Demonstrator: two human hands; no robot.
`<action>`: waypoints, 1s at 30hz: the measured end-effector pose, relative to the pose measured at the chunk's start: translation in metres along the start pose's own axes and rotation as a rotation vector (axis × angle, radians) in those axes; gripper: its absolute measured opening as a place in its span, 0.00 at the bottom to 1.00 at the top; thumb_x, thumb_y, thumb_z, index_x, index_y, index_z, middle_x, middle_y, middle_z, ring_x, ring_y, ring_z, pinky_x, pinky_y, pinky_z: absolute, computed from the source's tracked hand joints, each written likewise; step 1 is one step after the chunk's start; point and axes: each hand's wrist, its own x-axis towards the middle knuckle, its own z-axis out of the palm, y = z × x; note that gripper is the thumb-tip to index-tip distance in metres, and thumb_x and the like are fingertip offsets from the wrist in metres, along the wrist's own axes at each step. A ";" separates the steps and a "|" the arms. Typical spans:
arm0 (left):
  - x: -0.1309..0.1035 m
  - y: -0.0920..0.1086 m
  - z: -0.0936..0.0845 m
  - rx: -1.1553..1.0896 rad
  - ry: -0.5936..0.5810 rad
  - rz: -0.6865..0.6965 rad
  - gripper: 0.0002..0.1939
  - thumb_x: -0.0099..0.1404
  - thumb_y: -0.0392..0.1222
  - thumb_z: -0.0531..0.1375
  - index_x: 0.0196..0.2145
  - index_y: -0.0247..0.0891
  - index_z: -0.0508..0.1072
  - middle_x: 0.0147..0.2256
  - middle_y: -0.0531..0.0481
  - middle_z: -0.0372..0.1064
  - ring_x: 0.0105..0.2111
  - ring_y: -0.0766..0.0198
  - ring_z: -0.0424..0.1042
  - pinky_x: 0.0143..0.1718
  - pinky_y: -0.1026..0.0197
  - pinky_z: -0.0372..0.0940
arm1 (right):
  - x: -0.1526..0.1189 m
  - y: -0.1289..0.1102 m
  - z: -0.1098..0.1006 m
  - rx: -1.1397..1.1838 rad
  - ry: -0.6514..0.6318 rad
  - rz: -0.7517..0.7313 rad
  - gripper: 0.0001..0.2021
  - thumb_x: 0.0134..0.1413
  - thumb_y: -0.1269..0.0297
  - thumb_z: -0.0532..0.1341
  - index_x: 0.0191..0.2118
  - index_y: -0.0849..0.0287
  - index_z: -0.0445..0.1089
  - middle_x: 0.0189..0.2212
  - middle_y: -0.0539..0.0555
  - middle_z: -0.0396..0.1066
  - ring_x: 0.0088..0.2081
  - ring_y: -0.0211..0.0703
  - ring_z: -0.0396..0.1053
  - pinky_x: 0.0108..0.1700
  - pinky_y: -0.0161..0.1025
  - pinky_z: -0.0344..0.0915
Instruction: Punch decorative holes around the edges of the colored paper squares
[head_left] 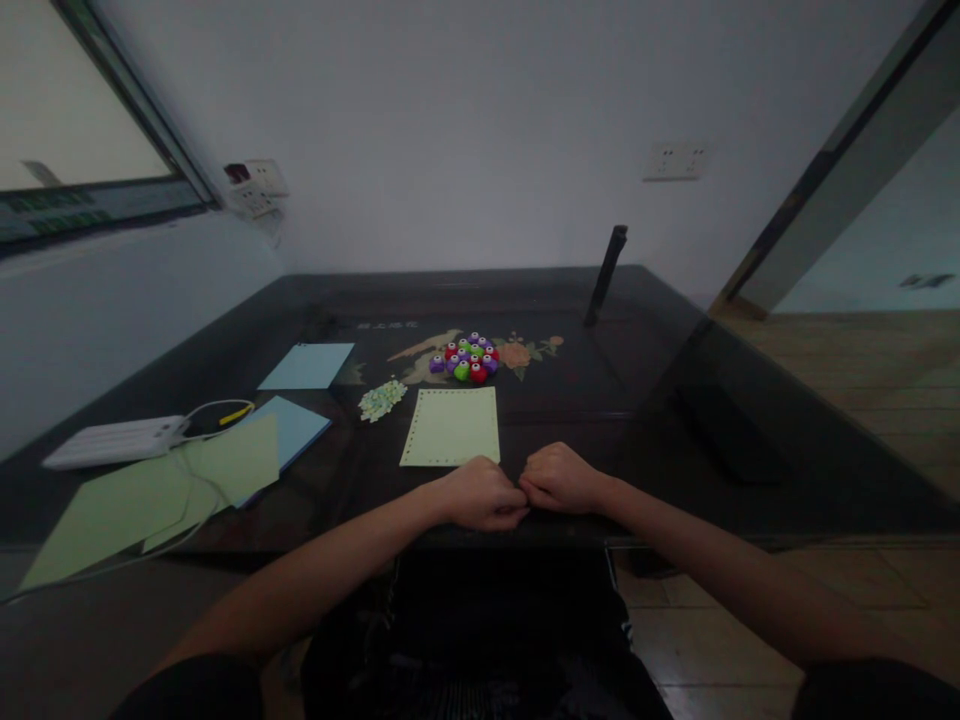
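Note:
Both of my hands rest at the table's front edge with fingers curled in and knuckles close together. My left hand [484, 494] is closed at the lower right corner of a pale green sheet [454, 425] with small marks along its edges. Just right of it, my right hand [556, 478] is closed too; whether either holds anything small is hidden. Beyond the sheet sits a cluster of red, purple and green round pieces [471, 357] with white tops. A small heap of pale green and white bits [382, 399] lies left of the sheet.
On the left of the dark table [570, 430] are a light blue sheet [307, 366], more blue paper [296, 432], green sheets [127, 505] and a white power strip [112, 442] with cables. A black upright stand [606, 275] is at the back right, a dark flat object [724, 432] at the right.

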 end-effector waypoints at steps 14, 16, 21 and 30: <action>-0.001 0.000 0.001 0.005 0.018 0.003 0.13 0.62 0.41 0.52 0.22 0.39 0.69 0.18 0.53 0.69 0.17 0.69 0.65 0.21 0.63 0.50 | 0.001 -0.002 -0.004 -0.007 -0.014 0.007 0.16 0.57 0.68 0.49 0.20 0.60 0.65 0.18 0.51 0.67 0.21 0.35 0.59 0.27 0.37 0.45; -0.001 0.000 0.000 0.007 0.014 -0.001 0.13 0.62 0.41 0.52 0.22 0.39 0.69 0.19 0.52 0.70 0.18 0.69 0.65 0.21 0.63 0.50 | 0.001 -0.002 -0.004 -0.006 -0.020 0.006 0.16 0.57 0.68 0.49 0.20 0.60 0.66 0.18 0.51 0.67 0.21 0.35 0.59 0.27 0.36 0.46; 0.000 0.000 0.000 0.006 -0.020 -0.006 0.12 0.62 0.40 0.53 0.22 0.39 0.69 0.19 0.52 0.70 0.18 0.69 0.64 0.21 0.63 0.50 | 0.001 0.000 -0.002 -0.009 -0.026 0.008 0.16 0.57 0.67 0.50 0.21 0.60 0.66 0.18 0.52 0.68 0.21 0.35 0.59 0.27 0.35 0.46; 0.000 -0.001 0.002 0.014 0.013 0.004 0.12 0.61 0.40 0.53 0.22 0.38 0.68 0.18 0.53 0.70 0.17 0.69 0.65 0.21 0.62 0.49 | 0.000 0.001 0.000 0.003 -0.001 0.009 0.16 0.57 0.67 0.50 0.21 0.60 0.66 0.18 0.51 0.67 0.21 0.35 0.59 0.27 0.36 0.46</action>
